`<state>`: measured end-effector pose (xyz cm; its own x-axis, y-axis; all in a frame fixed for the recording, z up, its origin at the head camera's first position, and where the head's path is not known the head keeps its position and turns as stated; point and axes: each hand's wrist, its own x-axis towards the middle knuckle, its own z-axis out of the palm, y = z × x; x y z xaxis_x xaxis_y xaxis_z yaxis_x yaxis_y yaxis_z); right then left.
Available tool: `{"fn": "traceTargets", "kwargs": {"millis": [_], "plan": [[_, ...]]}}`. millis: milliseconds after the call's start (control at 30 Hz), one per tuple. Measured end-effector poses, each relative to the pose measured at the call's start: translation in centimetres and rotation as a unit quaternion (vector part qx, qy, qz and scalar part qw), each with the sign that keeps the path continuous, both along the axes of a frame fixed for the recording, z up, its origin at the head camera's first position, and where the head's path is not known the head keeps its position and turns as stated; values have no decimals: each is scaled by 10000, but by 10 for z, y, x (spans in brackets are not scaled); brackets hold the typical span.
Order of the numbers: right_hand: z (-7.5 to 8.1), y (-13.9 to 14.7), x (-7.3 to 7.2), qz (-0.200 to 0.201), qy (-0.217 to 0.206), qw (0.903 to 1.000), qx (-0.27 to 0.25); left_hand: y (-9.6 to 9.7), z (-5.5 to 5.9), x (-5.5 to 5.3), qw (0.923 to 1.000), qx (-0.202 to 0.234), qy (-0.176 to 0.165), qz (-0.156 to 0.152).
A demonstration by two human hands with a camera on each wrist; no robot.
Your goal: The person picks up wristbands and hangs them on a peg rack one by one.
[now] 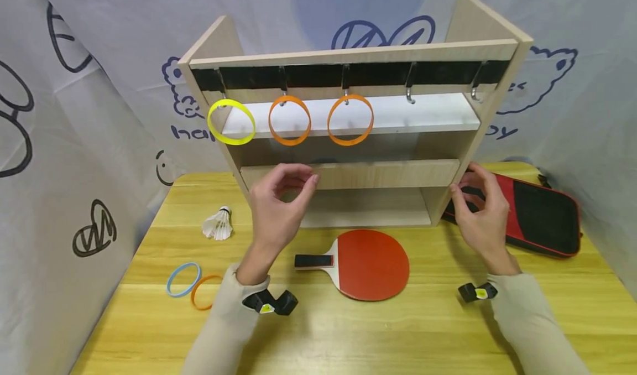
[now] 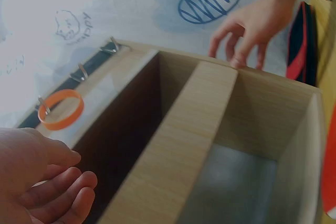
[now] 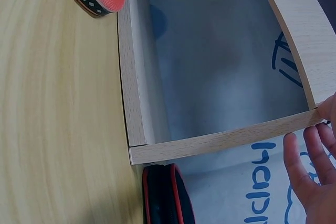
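A wooden shelf unit (image 1: 388, 177) stands upright, with a row of metal hooks on a black strip. From its hooks hang a yellow wristband (image 1: 231, 141), an orange wristband (image 1: 290, 141) and a second orange wristband (image 1: 350, 141). My left hand (image 1: 277, 209) is in front of the shelf with loosely bent fingers, holding nothing; the left wrist view shows it close below an orange band (image 2: 62, 124). At the shelf's right side panel (image 1: 490, 109), my right hand (image 1: 483, 214) touches the front edge with its thumb, its bent fingers along the outer side.
A red table tennis paddle (image 1: 373, 264) lies before the shelf. To the left are a shuttlecock (image 1: 218, 224), a blue wristband (image 1: 171, 280) and an orange wristband (image 1: 195, 300) on the wooden table (image 1: 358, 342). A black and red case (image 1: 544, 214) lies behind the right hand.
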<state>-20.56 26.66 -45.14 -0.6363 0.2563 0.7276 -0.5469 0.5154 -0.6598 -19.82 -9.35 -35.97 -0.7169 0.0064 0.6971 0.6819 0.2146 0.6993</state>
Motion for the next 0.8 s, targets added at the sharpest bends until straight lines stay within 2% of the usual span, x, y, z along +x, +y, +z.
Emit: {"fn": "traceTargets", "kwargs": {"millis": [233,400,633,700,800], "plan": [[2,0,0,0,-13,10000,-3,-13,-22,6,9988,-246,-342,251],[1,0,0,-20,7,10000,-19,-21,-34,7,9974,-538,-405,259],[0,-1,0,50,-16,10000,-49,-41,-51,12,9917,-1074,-521,478],[0,-1,-1,47,-15,10000,-43,-48,-56,13,9894,-1244,-589,455],[-2,0,-1,69,3,10000,-50,-60,-63,15,9863,-1444,-757,267]]}}
